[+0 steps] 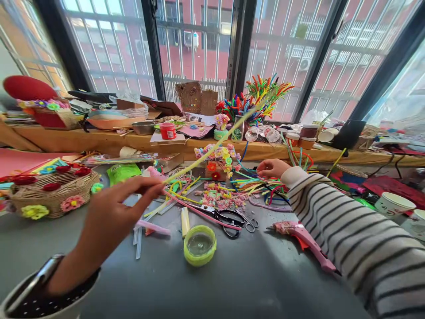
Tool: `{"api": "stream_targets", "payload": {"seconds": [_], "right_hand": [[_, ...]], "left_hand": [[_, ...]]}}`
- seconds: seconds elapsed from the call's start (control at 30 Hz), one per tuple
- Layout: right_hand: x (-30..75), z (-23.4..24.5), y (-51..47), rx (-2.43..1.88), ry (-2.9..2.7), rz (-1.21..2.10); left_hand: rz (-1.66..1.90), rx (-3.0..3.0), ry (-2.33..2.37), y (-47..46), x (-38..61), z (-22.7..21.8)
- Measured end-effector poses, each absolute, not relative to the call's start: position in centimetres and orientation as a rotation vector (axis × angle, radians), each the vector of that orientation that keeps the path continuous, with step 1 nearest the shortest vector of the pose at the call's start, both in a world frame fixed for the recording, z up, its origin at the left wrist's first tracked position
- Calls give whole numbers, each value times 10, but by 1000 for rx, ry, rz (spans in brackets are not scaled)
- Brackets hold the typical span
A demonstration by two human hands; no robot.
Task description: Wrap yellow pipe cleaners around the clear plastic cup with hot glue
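Observation:
My left hand [113,212] pinches one end of a long pale-yellow pipe cleaner [212,150], which slants up and away to the right. Over the heap of coloured pipe cleaners [245,184] at the back, my right hand [272,168] has its fingers curled together; what is between them, if anything, is too small to make out. A small clear jar [200,248] wrapped in yellow-green stands in front, between my arms. Behind it lie black-handled scissors [229,219], a pink pipe cleaner [206,212] and a pale-yellow stick [185,221].
A pink glue gun [305,239] lies beside my right forearm. At left sits a twine basket [53,199] with fabric flowers. Small scissors [251,223] and pink-green scraps [222,197] lie mid-table. On the back ledge are a red jar [168,131] and bundled pipe cleaners [244,110]. Paper cups [395,204] stand at right.

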State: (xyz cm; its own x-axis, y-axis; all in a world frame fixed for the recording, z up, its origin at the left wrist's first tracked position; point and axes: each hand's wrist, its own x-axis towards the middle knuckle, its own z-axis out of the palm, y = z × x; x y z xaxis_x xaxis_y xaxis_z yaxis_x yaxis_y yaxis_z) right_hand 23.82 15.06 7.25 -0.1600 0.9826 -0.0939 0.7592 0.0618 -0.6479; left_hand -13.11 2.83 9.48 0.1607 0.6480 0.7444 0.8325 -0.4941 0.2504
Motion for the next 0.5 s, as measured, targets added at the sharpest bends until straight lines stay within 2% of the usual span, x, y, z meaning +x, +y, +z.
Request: {"api": "stream_targets", "payload": {"seconds": [0.1, 0.2, 0.33, 0.43, 0.5], "right_hand": [[216, 81, 101, -1401, -1922, 994], [179, 69, 45, -1136, -1881, 1128], [130, 39, 2, -691, -1427, 1231], [115, 25, 0, -679, -1115, 1133], [117, 19, 4, -705, -1059, 1098]], "left_hand": [[-1386, -2535, -1466, 21, -106, 81], [-1397, -2761, -1324, 12, -81, 68], [-1226, -3000, -1226, 3, -60, 56], [-1076, -3008, -1287, 1, -57, 52], [-856, -2928, -1401, 0, -57, 50]]}}
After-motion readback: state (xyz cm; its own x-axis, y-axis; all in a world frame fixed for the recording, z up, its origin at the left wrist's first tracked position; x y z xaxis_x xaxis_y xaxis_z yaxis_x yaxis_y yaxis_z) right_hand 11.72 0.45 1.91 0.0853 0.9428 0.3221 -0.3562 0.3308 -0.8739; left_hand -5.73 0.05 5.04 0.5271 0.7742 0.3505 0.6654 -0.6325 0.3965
